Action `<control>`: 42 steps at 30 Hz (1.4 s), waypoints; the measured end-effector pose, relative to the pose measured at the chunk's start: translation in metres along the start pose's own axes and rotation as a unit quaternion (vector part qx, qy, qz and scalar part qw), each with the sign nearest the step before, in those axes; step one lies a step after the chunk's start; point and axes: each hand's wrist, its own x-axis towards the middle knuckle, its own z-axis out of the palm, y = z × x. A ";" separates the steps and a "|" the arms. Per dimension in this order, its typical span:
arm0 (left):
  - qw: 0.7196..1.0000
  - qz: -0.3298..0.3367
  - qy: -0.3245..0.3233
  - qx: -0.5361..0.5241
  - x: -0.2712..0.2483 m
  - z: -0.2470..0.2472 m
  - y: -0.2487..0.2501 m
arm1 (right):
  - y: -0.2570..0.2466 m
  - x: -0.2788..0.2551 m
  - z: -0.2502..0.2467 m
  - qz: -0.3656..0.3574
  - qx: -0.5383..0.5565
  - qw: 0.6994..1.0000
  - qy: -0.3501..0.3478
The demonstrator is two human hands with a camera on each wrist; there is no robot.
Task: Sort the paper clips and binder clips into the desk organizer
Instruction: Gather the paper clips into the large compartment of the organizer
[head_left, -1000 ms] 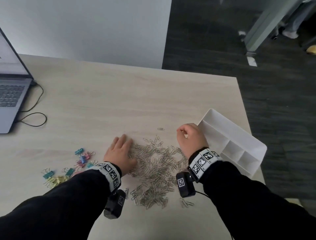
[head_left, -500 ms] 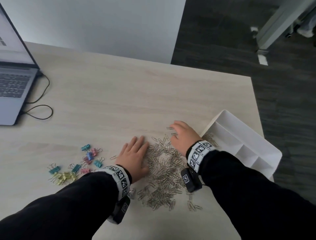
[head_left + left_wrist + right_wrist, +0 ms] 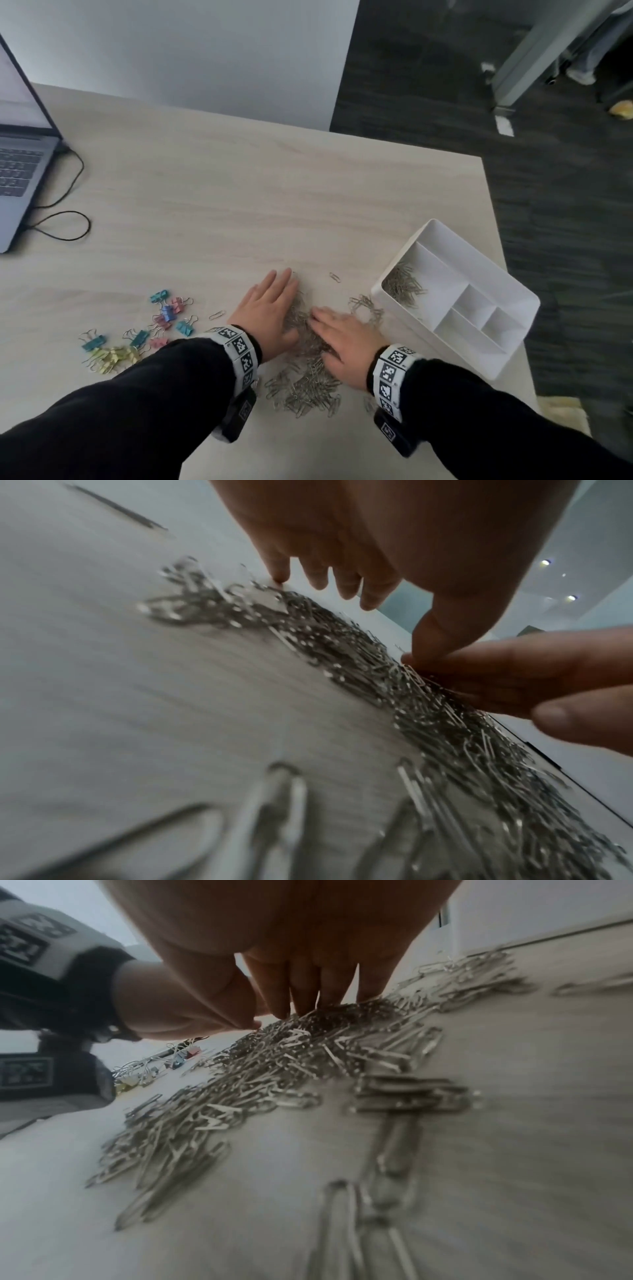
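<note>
Both hands are lying flat with fingers straight on the heap of silver wire paper clips [image 3: 305,373], left hand [image 3: 270,315] and right hand [image 3: 346,342] now meeting over its middle; half a second ago the right one was up beside the white plastic desk organizer [image 3: 513,291]. A small batch is sitting in the organizer's long near-left compartment, so the hands are probably raking up another load. Pastel metal binder clips [image 3: 137,334] are lying untouched on the pale wooden surface [image 3: 222,205], left of the heap.
</note>
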 end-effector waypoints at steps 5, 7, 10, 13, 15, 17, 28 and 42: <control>0.999 0.023 -0.026 0.028 0.012 0.007 0.026 | 0.016 -0.016 0.005 0.116 0.050 0.986 0.112; 0.997 0.048 -0.042 0.045 0.007 0.012 0.033 | 0.020 -0.018 0.008 0.183 0.064 0.974 0.115; 0.993 0.088 -0.070 0.043 -0.010 0.019 0.035 | 0.014 -0.023 0.018 0.169 0.054 0.981 0.083; 0.996 0.077 -0.043 0.028 -0.030 0.021 0.029 | 0.004 -0.029 0.030 0.101 0.050 0.992 0.063; 1.000 0.001 0.005 0.030 -0.041 0.019 0.018 | 0.000 -0.028 0.031 0.082 0.056 0.991 0.086; 0.994 -0.104 0.036 0.006 -0.049 0.017 0.005 | -0.002 -0.022 0.023 0.087 0.080 0.986 0.119; 0.993 -0.118 0.001 -0.020 -0.055 0.026 -0.004 | -0.004 0.056 -0.009 0.146 0.016 0.988 0.050; 0.993 -0.122 -0.002 0.002 -0.046 0.022 -0.004 | 0.027 -0.028 0.029 0.198 0.019 0.973 0.121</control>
